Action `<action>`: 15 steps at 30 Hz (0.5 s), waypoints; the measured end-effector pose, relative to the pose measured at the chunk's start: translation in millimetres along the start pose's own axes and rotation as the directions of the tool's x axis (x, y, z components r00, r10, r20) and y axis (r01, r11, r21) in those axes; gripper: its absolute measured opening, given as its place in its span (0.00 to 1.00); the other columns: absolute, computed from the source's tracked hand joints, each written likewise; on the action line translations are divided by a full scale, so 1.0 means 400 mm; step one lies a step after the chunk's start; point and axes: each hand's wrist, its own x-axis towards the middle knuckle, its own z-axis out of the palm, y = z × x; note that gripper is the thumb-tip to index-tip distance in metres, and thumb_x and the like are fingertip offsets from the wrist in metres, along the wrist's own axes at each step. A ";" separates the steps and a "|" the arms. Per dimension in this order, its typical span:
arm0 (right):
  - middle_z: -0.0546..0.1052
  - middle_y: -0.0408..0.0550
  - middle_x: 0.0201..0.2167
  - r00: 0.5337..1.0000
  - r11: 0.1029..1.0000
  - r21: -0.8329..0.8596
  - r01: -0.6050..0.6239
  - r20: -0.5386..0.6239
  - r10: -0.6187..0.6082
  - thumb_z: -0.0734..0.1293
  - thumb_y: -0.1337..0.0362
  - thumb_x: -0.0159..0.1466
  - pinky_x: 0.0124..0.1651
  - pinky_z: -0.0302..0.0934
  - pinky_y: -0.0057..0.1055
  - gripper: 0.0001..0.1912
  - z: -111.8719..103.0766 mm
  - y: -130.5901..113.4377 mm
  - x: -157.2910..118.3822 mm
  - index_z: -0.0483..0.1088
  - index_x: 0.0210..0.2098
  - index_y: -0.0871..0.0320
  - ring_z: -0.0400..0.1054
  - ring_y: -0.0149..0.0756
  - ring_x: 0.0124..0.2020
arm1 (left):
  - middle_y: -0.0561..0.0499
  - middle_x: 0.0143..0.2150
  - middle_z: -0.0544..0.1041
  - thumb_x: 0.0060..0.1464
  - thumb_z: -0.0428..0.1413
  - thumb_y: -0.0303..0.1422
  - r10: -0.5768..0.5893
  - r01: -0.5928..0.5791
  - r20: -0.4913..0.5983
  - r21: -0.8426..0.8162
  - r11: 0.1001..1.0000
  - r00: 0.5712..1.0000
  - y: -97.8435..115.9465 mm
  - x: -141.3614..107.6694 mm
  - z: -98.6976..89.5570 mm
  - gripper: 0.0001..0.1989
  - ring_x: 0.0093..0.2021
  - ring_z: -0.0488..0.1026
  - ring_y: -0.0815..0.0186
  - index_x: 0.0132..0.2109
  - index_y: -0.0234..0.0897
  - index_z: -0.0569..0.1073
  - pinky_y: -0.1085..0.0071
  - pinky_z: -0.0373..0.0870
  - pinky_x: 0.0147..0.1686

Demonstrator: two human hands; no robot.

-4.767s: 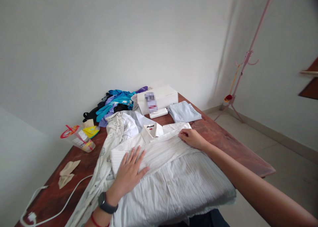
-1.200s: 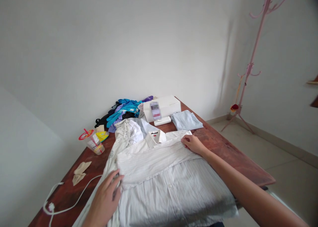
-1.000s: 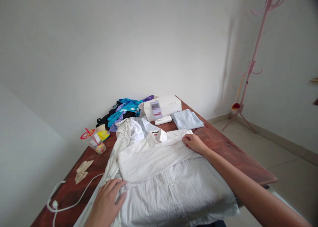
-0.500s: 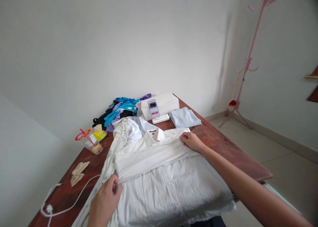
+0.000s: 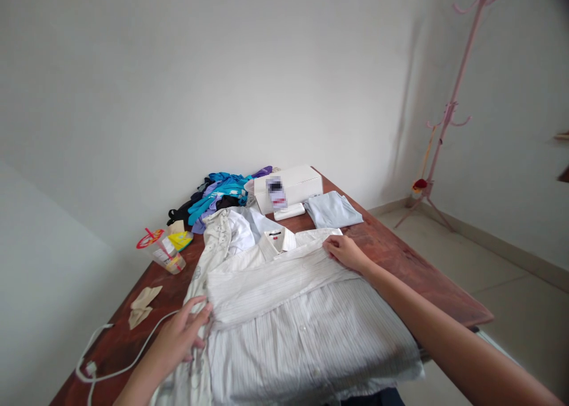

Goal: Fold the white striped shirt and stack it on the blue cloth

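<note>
A white striped button shirt (image 5: 306, 341) lies spread on the table, its collar toward the far side and one sleeve folded across the chest. My right hand (image 5: 344, 252) is closed on the shirt near the shoulder, at the far right end of the folded part. At the left edge of the sleeve, my left hand (image 5: 184, 332) has its fingers apart and holds nothing. Under and beside the shirt on the left is a pale patterned cloth (image 5: 200, 281). Just beyond the collar lies more white clothing (image 5: 240, 234).
On the wooden table (image 5: 409, 264) stand a white box (image 5: 297, 184) and a plastic cup (image 5: 166, 255) with a straw. Behind are a folded light-blue garment (image 5: 333, 209) and a heap of clothes (image 5: 222, 192). A white cable (image 5: 133, 364) runs at left. A pink coat rack (image 5: 462, 74) stands right.
My left hand has let go of the shirt's left edge, opened its fingers and moved slightly up and left. The right hand keeps its place on the shirt.
</note>
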 end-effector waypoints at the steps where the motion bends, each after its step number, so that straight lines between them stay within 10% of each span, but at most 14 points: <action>1: 0.75 0.43 0.20 1.000 1.000 0.018 -0.007 -0.013 0.007 0.61 0.56 0.65 0.29 0.56 0.28 0.15 -0.001 -0.002 0.001 0.71 0.27 0.57 0.68 0.34 0.22 | 0.43 0.47 0.78 0.55 0.46 0.62 -0.034 0.034 0.000 -0.058 0.998 0.999 0.007 0.011 0.001 0.41 0.32 0.80 0.57 0.66 0.40 0.58 0.67 0.72 0.26; 6: 0.79 0.48 0.27 0.987 0.993 -0.106 -0.061 -0.157 0.044 0.61 0.57 0.65 0.33 0.58 0.29 0.15 -0.030 0.013 0.013 0.73 0.29 0.57 0.73 0.38 0.30 | 0.45 0.41 0.79 0.57 0.48 0.59 0.040 -0.038 -0.048 0.059 0.998 0.998 -0.004 0.045 0.008 0.38 0.29 0.80 0.57 0.65 0.38 0.63 0.66 0.73 0.27; 11: 0.80 0.57 0.43 0.965 0.883 -0.409 -0.229 -0.216 0.150 0.65 0.54 0.65 0.43 0.60 0.33 0.15 -0.076 0.047 0.016 0.75 0.42 0.58 0.75 0.47 0.44 | 0.40 0.56 0.76 0.64 0.46 0.51 0.323 -0.233 -0.211 0.363 0.902 0.923 0.061 0.024 0.038 0.29 0.56 0.76 0.48 0.63 0.38 0.69 0.53 0.72 0.53; 15: 0.80 0.59 0.44 0.958 0.830 -0.480 -0.283 -0.105 0.265 0.66 0.42 0.63 0.42 0.62 0.38 0.28 -0.089 0.061 0.014 0.69 0.51 0.59 0.75 0.55 0.45 | 0.42 0.69 0.67 0.68 0.45 0.47 0.616 -0.591 0.060 0.370 0.717 0.785 0.189 -0.007 0.128 0.26 0.67 0.67 0.54 0.66 0.41 0.68 0.57 0.65 0.65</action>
